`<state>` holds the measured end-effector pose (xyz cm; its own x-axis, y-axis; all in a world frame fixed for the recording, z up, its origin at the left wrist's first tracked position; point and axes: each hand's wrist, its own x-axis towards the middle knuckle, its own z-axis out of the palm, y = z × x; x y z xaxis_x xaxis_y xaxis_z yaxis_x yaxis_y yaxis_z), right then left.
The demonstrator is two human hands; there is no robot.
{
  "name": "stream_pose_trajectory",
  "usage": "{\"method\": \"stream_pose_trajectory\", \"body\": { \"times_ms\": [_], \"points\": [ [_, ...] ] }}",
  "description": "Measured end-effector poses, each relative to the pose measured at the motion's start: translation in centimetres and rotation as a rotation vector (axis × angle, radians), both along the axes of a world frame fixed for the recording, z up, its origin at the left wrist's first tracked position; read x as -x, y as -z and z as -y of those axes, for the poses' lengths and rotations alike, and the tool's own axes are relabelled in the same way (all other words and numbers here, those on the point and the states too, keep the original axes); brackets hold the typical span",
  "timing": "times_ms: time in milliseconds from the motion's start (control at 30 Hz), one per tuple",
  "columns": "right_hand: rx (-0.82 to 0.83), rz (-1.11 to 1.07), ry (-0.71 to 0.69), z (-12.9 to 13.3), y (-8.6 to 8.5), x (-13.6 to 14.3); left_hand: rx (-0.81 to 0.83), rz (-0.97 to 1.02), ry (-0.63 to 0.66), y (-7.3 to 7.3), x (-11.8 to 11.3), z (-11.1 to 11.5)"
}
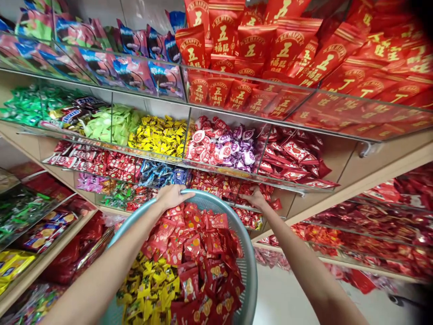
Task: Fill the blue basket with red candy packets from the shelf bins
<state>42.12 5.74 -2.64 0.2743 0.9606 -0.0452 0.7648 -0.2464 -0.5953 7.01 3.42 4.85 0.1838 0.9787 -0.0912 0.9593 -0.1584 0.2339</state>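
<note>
My left hand (172, 195) is curled over the far rim of the basket (251, 271), fingers wrapped on the rim, holding it up near centre frame. My right hand (256, 197) is stretched into the shelf compartment of small red candies (233, 186), just right of centre; it rests on the wrappers w/ fingers tucked among them, so I can't tell if it's pinching anything or just touching.

The basket fills the lower middle of the frame, tipped toward the shelf. It holds a heap of red packets (199, 253) across most of it & yellow packets (152, 284) at lower left. Its rim sits just below the compartment the right hand is in, so hand & basket are near each other, the left hand almost beside the right.

To do this well, I'd judge: keep the left grip firm on the rim, since the load looks heaped & the tilt could spill packets over the near edge. Keep the basket mouth close under the compartment lip so anything moving between shelf & basket has a short path. Take a modest handful w/ the right, loose wrappers slip easily.

Around: pink/purple candies (223, 144) and yellow candies (158, 135) mid frame, big red bags (257, 49) upper right, green sweets (34, 104) upper left.
</note>
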Motion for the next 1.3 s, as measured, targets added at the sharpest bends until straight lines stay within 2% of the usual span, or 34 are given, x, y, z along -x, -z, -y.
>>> {"method": "stream_pose_trajectory", "body": {
  "times_ms": [100, 200, 300, 333, 433, 533, 633, 800, 967, 1133, 1300],
  "points": [
    [-0.045, -0.193, 0.021, 2.5, -1.3, -0.6, 0.004, 0.000, 0.035, -0.1, -0.8, -0.3],
    [-0.127, -0.366, -0.025, 6.2, -4.1, -0.3, 0.006, 0.005, 0.066, 0.0, -1.1, -0.6],
    [-0.126, -0.409, -0.226, 9.5, -7.4, 1.9, 0.001, 0.003, 0.083, 0.2, -1.0, -0.9],
    [-0.089, -0.396, -0.331, 10.1, -8.3, 3.1, 0.000, 0.002, 0.087, 0.3, -1.0, -1.0],
    [-0.005, -0.351, -0.616, 10.4, -9.8, 7.3, 0.006, 0.008, 0.075, 0.5, -0.9, -1.2],
    [-0.052, -0.196, -0.801, 8.7, -9.3, 11.2, 0.031, 0.038, 0.041, 0.5, -0.8, -1.3],
    [-0.113, -0.058, -0.907, 6.7, -8.1, 13.6, 0.066, 0.062, 0.020, 0.4, -0.8, -1.4],
    [-0.134, -0.009, -0.996, 5.1, -7.1, 15.0, 0.089, 0.082, 0.006, 0.5, -0.6, -1.7],
    [-0.165, 0.014, -1.017, 4.5, -6.5, 16.1, 0.107, 0.091, 0.000, 0.5, -0.5, -1.6],
    [-0.283, 0.033, -1.049, 5.1, -6.3, 15.8, 0.096, 0.104, 0.019, 0.2, -0.5, -1.5],
    [-0.393, -0.048, -0.857, 6.5, -7.0, 11.6, 0.096, 0.096, 0.009, 0.4, -0.4, -1.5]
  ]
}}
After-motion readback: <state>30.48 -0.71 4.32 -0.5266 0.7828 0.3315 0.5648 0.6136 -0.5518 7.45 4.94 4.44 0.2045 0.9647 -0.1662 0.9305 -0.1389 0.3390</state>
